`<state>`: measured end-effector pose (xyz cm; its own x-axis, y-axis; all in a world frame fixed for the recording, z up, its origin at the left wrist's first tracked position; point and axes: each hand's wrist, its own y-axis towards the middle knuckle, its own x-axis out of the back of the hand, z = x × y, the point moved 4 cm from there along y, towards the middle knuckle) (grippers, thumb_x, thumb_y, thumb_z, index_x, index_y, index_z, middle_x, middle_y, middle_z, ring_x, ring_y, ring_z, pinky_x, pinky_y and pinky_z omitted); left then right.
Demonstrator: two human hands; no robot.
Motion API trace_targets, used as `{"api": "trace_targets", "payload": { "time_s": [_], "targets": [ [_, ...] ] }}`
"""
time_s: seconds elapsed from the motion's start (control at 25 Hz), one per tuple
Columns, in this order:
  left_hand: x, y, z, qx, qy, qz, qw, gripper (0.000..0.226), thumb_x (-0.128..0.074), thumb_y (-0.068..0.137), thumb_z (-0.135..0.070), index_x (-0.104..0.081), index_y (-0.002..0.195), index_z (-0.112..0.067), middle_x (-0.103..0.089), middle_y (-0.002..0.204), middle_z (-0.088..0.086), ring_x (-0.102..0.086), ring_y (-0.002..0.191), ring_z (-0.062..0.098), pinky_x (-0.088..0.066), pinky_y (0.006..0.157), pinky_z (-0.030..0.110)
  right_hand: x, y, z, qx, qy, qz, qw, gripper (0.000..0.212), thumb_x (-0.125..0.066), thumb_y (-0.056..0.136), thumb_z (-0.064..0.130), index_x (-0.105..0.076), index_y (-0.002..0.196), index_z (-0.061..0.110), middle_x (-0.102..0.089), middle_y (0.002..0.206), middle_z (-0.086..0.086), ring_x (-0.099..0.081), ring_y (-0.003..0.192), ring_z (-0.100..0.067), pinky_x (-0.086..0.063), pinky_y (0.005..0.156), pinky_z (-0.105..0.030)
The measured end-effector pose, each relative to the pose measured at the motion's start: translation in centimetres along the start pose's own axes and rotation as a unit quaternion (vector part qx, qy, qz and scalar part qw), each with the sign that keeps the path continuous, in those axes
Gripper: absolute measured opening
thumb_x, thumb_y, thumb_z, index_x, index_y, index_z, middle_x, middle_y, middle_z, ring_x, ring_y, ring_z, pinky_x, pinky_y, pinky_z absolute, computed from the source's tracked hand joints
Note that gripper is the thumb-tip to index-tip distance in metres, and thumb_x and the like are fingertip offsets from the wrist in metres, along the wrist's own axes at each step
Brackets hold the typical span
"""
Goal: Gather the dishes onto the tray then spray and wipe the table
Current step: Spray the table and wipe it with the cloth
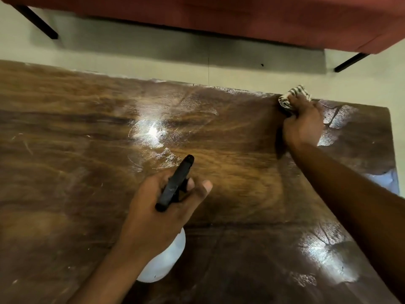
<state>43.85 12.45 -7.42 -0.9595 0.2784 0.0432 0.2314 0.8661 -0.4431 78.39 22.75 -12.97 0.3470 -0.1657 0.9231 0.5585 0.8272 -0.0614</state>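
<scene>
A dark wooden table [65, 163] fills the view, with wet streaks and glare patches on it. My left hand [157, 218] grips a spray bottle [163, 260] over the table's middle; its black trigger head points away from me and its white body shows below my wrist. My right hand [303, 121] presses a striped cloth [289, 96] onto the table near the far right edge. Part of the cloth is bunched under my fingers. No dishes or tray are in view.
Beyond the table's far edge lies a pale floor [153, 62]. A red sofa [263, 16] on black legs stands across the top of the view. The table's right edge [392, 150] runs close to my right arm.
</scene>
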Motion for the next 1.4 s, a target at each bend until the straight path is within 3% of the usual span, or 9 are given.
{"api": "trace_targets", "payload": {
  "time_s": [0.16, 0.36, 0.52, 0.64, 0.8, 0.96, 1.2, 1.32, 1.4],
  "targets": [
    [-0.7, 0.5, -0.1, 0.002, 0.012, 0.006, 1.000, 0.029, -0.084, 0.088, -0.042, -0.071, 0.087, -0.016, -0.055, 0.061, 0.021, -0.050, 0.047, 0.037, -0.046, 0.049, 0.041, -3.2, -5.1, 7.0, 0.156, -0.008, 0.065, 0.986, 0.065, -0.047, 0.089, -0.002, -0.060, 0.148, 0.019, -0.053, 0.159, -0.005, -0.034, 0.152, -0.039, -0.033, 0.126, -0.044],
    [-1.1, 1.8, -0.4, -0.002, 0.018, 0.002, 1.000, 0.030, -0.085, 0.090, -0.041, -0.069, 0.085, -0.016, -0.057, 0.055, 0.001, -0.050, 0.043, 0.012, -0.045, 0.047, 0.030, -4.2, -8.7, 8.3, 0.552, -0.112, 0.243, 0.789, 0.051, -0.044, 0.102, 0.023, -0.055, 0.151, 0.029, -0.049, 0.162, 0.008, -0.034, 0.154, -0.033, -0.049, 0.109, -0.052],
    [-0.5, 1.5, -0.3, -0.004, 0.035, 0.009, 0.999, 0.043, -0.083, 0.092, -0.044, -0.059, 0.076, -0.012, -0.046, 0.051, 0.003, -0.045, 0.042, 0.014, -0.041, 0.047, 0.030, -0.7, -1.3, 1.7, 0.223, -0.079, 0.117, 0.964, 0.068, -0.055, 0.090, -0.007, -0.059, 0.150, 0.024, -0.050, 0.162, 0.004, -0.032, 0.155, -0.034, -0.037, 0.124, -0.051],
    [0.2, 0.9, 0.2, 0.015, 0.036, -0.001, 0.999, 0.049, -0.082, 0.091, -0.046, -0.054, 0.072, -0.011, -0.044, 0.051, 0.005, -0.044, 0.043, 0.017, -0.041, 0.049, 0.035, -0.9, -2.2, 2.2, -0.007, 0.026, 0.016, 1.000, 0.071, -0.043, 0.086, -0.011, -0.061, 0.148, 0.018, -0.052, 0.160, -0.001, -0.032, 0.154, -0.033, -0.031, 0.127, -0.040],
    [1.1, 0.0, 0.4, 0.031, 0.006, -0.045, 0.999, 0.044, -0.085, 0.084, -0.053, -0.063, 0.078, -0.015, -0.051, 0.052, 0.003, -0.047, 0.042, 0.019, -0.045, 0.045, 0.033, -5.0, -11.2, 9.5, 0.247, 0.003, 0.148, 0.958, 0.063, -0.057, 0.089, -0.001, -0.060, 0.149, 0.021, -0.053, 0.160, -0.002, -0.030, 0.155, -0.038, -0.037, 0.124, -0.052],
    [2.3, -0.4, 0.3, 0.003, 0.008, -0.068, 0.998, 0.040, -0.083, 0.084, -0.048, -0.068, 0.088, -0.011, -0.061, 0.059, 0.014, -0.051, 0.042, 0.019, -0.046, 0.044, 0.031, -6.4, -15.0, 11.5, 0.576, -0.093, 0.303, 0.753, 0.049, -0.052, 0.103, 0.032, -0.052, 0.152, 0.033, -0.043, 0.166, 0.012, -0.025, 0.160, -0.028, -0.046, 0.115, -0.054],
    [5.1, -2.6, 1.5, 0.002, 0.016, -0.101, 0.995, 0.034, -0.083, 0.092, -0.036, -0.063, 0.079, -0.012, -0.051, 0.051, 0.006, -0.049, 0.040, 0.019, -0.044, 0.047, 0.033, -5.6, -5.2, 12.6, 0.159, 0.001, 0.075, 0.984, 0.067, -0.048, 0.090, -0.005, -0.057, 0.151, 0.021, -0.047, 0.164, 0.003, -0.027, 0.156, -0.031, -0.037, 0.123, -0.049],
    [5.8, -3.7, 2.0, 0.012, 0.024, -0.099, 0.995, 0.044, -0.081, 0.094, -0.039, -0.058, 0.073, -0.008, -0.046, 0.049, 0.003, -0.047, 0.042, 0.021, -0.042, 0.048, 0.036, -8.3, -11.0, 16.5, 0.268, -0.005, 0.140, 0.953, 0.068, -0.053, 0.092, -0.003, -0.052, 0.155, 0.023, -0.044, 0.166, 0.003, -0.021, 0.160, -0.034, -0.032, 0.126, -0.056],
    [5.8, -4.2, 2.2, 0.018, 0.029, -0.095, 0.995, 0.050, -0.081, 0.094, -0.037, -0.054, 0.070, -0.002, -0.041, 0.048, 0.008, -0.044, 0.041, 0.021, -0.040, 0.048, 0.037, -9.5, -16.6, 17.7, 0.467, -0.033, 0.246, 0.849, 0.061, -0.059, 0.099, 0.006, -0.049, 0.156, 0.028, -0.043, 0.166, 0.006, -0.019, 0.161, -0.031, -0.034, 0.124, -0.058]
  ]
}}
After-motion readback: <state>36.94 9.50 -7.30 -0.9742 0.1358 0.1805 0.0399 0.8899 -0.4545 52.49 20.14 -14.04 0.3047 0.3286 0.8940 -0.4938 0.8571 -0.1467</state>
